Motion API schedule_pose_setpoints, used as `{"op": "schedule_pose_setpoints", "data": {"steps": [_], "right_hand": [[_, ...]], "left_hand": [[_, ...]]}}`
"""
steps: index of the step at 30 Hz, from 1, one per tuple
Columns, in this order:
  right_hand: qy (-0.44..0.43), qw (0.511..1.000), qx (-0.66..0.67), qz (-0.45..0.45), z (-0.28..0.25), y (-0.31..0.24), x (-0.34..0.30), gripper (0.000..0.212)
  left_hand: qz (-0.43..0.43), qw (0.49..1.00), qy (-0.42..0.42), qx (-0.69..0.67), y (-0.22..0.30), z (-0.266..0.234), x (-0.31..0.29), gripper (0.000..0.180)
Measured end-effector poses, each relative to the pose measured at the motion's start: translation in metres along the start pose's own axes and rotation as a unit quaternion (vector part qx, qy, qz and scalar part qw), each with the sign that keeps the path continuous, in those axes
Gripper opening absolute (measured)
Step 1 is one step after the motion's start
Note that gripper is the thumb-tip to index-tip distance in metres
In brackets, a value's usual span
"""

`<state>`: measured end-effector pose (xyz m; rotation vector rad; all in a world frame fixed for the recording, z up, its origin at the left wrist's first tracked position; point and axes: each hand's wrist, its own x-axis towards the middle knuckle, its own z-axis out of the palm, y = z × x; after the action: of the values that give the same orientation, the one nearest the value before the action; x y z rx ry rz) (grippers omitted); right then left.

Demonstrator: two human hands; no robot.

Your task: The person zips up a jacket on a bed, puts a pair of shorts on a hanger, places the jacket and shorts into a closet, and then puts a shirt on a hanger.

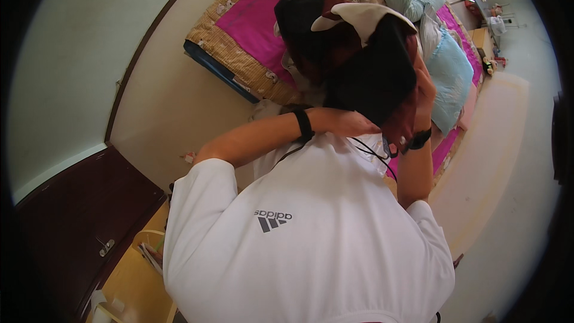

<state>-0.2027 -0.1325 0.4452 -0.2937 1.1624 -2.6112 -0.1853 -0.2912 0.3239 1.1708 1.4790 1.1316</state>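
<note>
Held up in front of my white T-shirt is a black and dark red garment with a white collar-like part folded over at its top. My left hand reaches across and is closed at the garment's lower edge, its fingertips partly hidden. On the right side my right hand grips the dark red cloth, most of its fingers covered by the folds. Each wrist wears a black band. A thin dark cord hangs just below the garment.
Beyond the garment stands a bed with a magenta sheet, a tan patterned edge and several pillows. A light blue pillow or bedding lies at the right. A dark brown door and wooden furniture are at lower left.
</note>
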Motion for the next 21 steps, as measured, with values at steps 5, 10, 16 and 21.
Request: {"op": "schedule_pose_setpoints", "data": {"steps": [5,10,16,21], "right_hand": [[0.058,0.911,-0.403,-0.071,0.015,-0.003,0.010,0.068],[0.124,0.988,-0.084,-0.040,0.028,-0.017,-0.015,0.072],[0.129,0.974,-0.173,0.076,-0.001,0.004,-0.054,0.081],[0.070,0.976,-0.185,0.096,-0.005,0.032,-0.068,0.080]], "left_hand": [[-0.049,0.997,0.058,0.009,-0.035,-0.010,0.010,0.057],[-0.080,0.947,0.231,-0.207,-0.091,-0.049,-0.044,0.057],[-0.025,0.869,0.347,-0.351,-0.092,-0.065,-0.081,0.057],[0.025,0.839,0.380,-0.390,-0.060,-0.068,-0.119,0.057]]}}
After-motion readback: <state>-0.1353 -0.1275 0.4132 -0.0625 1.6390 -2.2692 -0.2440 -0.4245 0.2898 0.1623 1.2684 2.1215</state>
